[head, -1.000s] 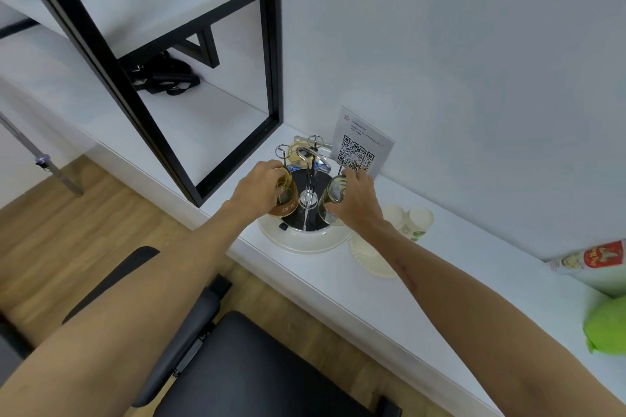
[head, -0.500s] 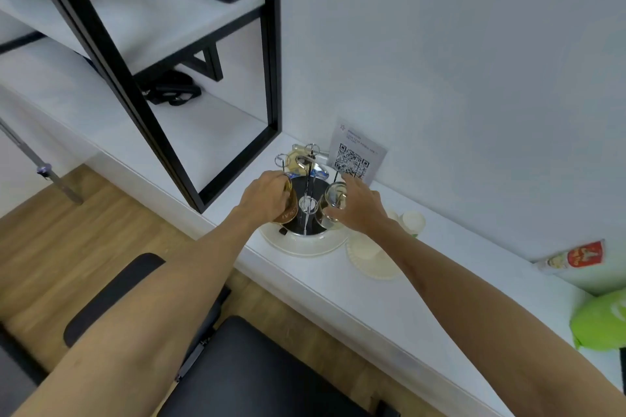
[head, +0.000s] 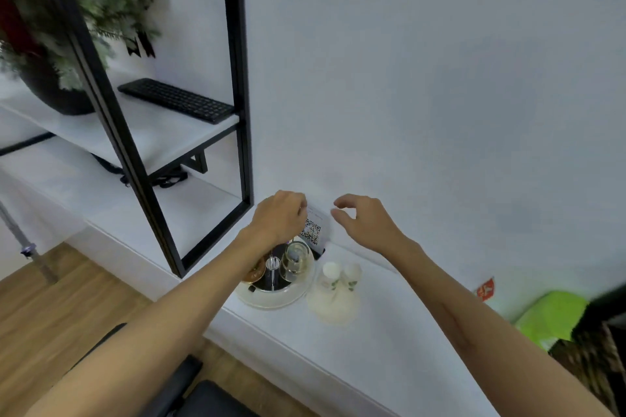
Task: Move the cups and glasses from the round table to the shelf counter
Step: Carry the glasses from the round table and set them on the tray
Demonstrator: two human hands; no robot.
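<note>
A clear glass (head: 295, 261) and an amber glass (head: 254, 273) stand on a round white tray (head: 271, 298) with a dark centre and a metal rack, on the white shelf counter (head: 372, 342). My left hand (head: 279, 217) hovers above the tray with curled fingers, holding nothing that I can see. My right hand (head: 364, 222) is raised to the right of it, fingers loosely bent and empty. Both hands are apart from the glasses.
Two white paper cups (head: 340, 276) sit on a white plate (head: 333, 308) right of the tray. A QR-code card (head: 313, 230) leans on the wall. A black shelf frame (head: 237, 112), a keyboard (head: 176, 100) and a plant (head: 67, 10) are at left; a green object (head: 548, 315) lies at right.
Both hands let go of the glasses on the tray and rose above it. The camera tilted upward, bringing the upper shelf and plant into view.
</note>
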